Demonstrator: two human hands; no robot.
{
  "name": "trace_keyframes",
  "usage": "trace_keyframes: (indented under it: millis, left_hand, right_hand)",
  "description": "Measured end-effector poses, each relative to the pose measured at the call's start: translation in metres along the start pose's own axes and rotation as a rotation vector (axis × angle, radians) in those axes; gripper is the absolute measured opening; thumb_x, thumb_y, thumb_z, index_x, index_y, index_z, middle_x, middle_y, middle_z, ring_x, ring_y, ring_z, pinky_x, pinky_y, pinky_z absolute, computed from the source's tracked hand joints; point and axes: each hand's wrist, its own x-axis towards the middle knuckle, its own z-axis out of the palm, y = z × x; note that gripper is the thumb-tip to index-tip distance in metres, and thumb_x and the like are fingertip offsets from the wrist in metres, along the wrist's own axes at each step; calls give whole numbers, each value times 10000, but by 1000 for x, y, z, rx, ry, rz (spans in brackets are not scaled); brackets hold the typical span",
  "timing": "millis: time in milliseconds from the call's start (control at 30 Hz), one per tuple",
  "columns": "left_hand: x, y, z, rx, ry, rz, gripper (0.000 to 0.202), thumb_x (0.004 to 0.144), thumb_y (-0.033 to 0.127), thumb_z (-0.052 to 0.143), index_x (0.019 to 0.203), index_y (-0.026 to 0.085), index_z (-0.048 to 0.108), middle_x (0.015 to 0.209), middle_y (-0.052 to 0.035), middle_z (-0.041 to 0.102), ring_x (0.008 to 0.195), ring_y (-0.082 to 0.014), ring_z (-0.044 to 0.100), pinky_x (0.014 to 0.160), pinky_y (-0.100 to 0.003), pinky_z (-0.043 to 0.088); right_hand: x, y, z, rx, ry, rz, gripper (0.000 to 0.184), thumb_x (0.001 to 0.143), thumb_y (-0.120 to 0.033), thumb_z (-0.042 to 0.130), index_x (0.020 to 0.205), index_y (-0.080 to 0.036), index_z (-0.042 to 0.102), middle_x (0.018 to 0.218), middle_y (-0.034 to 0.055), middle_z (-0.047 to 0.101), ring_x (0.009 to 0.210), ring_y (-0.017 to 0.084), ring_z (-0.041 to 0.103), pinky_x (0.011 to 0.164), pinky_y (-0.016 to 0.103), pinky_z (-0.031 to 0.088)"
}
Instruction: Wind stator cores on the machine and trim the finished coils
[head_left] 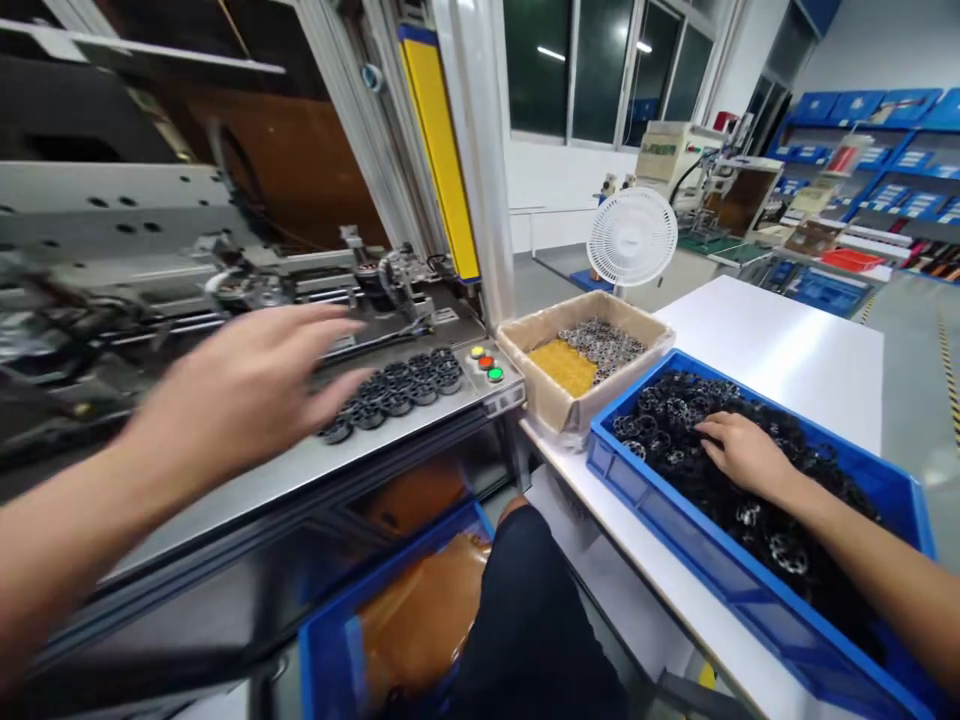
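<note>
A person works with two bare hands between a machine on the left and a white desk [795,345] on the right. The left hand [262,365], blurred, hangs over the machine's metal ledge [427,418], its grip spread, with thumb and fingers well apart and nothing seen between them. Just beyond its thumb, to the right, black spoked wheels [401,388] stand packed in a row near the ledge's front edge. The row's long axis follows that edge, from beside the left hand to a button panel [480,378] at the ledge's right end; whether the thumb touches the nearest wheel is unclear. The left hand is by far the nearer to this row. The right hand [742,452] reaches into a blue crate [697,548] on the desk, fingers bent down onto a heap of loose black wheels [660,420], in the half of the crate nearer the carton; whether its grip pinches a wheel cannot be told. The crate lies lengthwise along the desk's near edge. Just beyond its far end, at the desk's corner by the panel, sits a lined carton [544,395] of small yellow and grey parts.
</note>
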Motion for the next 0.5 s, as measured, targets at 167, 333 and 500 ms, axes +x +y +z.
trace_keyframes:
  millis: [167,333,500]
  left_hand:
    - [124,113,120,129,-510,237,382,901,311,627,1232,121,635,1300,-160,653,1268,-318,576,1085,-457,444]
    - [160,182,232,62,-915,289,273,930,345,653,1122,151,665,1158,-80,694,1023,-219,678,897,-432,570]
    - [146,191,265,45,-1094,255,294,934,355,646,1135,141,655,1131,-72,687,964,-213,681,825,-402,591]
  right_hand:
    - [-3,1,-1,27,62,-54,217,931,-153,545,955,-169,760,1016,108,739,921,252,699,878,388,580]
    - [-14,-3,-13,223,282,-37,142,978,-239,531,927,-170,644,873,72,679,792,214,663,741,354,570]
    - [-23,-16,-18,250,230,-69,209,974,-168,437,1096,-189,605,929,71,667,815,205,676,731,335,578]
